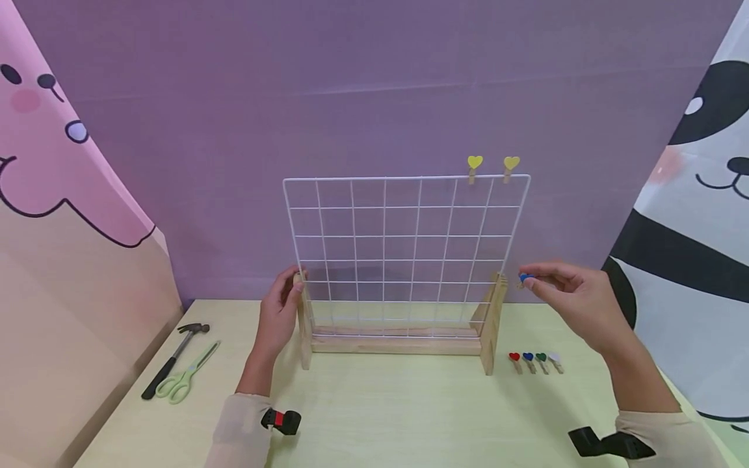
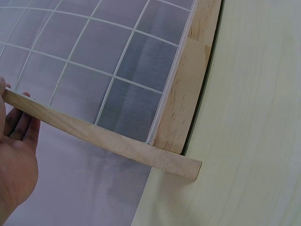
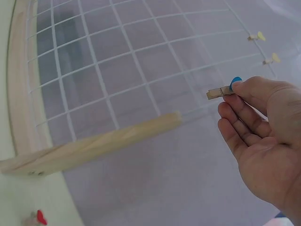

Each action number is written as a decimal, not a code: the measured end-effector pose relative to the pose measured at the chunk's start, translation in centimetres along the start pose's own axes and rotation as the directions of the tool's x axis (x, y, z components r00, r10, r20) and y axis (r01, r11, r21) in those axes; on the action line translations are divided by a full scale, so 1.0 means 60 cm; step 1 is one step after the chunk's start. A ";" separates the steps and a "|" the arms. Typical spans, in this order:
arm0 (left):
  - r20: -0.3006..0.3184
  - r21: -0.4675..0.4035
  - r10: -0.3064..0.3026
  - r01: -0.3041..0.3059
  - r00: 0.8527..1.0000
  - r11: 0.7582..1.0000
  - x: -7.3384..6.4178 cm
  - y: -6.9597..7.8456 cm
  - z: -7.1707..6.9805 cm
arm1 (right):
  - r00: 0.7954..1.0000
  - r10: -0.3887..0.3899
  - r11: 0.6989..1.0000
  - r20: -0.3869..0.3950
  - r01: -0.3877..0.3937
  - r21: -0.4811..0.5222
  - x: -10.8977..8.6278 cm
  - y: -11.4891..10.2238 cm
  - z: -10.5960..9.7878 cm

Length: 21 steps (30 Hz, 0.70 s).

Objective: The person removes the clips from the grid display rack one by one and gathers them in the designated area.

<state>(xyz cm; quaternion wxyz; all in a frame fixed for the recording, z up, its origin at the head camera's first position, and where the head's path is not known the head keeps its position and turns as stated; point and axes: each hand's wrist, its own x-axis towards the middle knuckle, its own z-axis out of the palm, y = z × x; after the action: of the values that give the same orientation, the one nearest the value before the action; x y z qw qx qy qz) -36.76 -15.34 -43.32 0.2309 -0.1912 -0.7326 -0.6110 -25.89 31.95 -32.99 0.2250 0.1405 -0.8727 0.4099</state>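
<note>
The fingers [image 3: 235,134] of your right hand [image 1: 579,302] are clamped on one wooden clip [image 3: 217,92] with a blue top, thumb against index, just to the right of the white wire grid [image 1: 384,236]. That clip is apart from the grid, its wooden end turned towards it; your thumb covers part of the top, so I can't be sure of its shape. Your forearm reaches up from the near right of the grid.

Your left hand [image 1: 279,315] is clamped around the left wooden upright [image 2: 117,143] at the grid's left side, near its upper end, with the wrist below.

Two yellow heart clips [image 1: 475,162] sit on the grid's top edge, towards its right corner. Four more clips lie in a row on the worktop [image 1: 380,403], right of the grid and nearer you: a red one [image 1: 515,357], a dark blue one [image 1: 528,357], a green one [image 1: 541,357] and a pale one [image 1: 554,358]. One hammer [image 1: 166,370] and one pair of green scissors [image 1: 190,370] lie side by side, well left of the grid.
</note>
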 end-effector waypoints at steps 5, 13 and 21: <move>0.000 0.006 -0.002 0.002 1.000 1.000 0.001 0.000 0.000 | 1.000 0.029 1.000 0.009 -0.029 0.008 -0.021 0.026 0.002; -0.002 -0.017 -0.004 0.004 1.000 1.000 0.002 -0.002 0.001 | 0.994 0.107 0.994 0.036 -0.107 0.020 -0.057 0.064 0.015; -0.001 0.007 0.002 -0.002 1.000 1.000 0.001 -0.002 0.002 | 0.987 0.148 0.986 0.061 -0.152 0.066 -0.091 0.113 0.032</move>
<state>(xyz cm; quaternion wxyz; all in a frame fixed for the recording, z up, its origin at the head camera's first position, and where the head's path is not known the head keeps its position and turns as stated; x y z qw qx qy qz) -36.88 -15.27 -43.40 0.2326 -0.1910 -0.7345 -0.6082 -24.62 35.01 -41.24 0.1640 0.0935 -0.8718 0.4521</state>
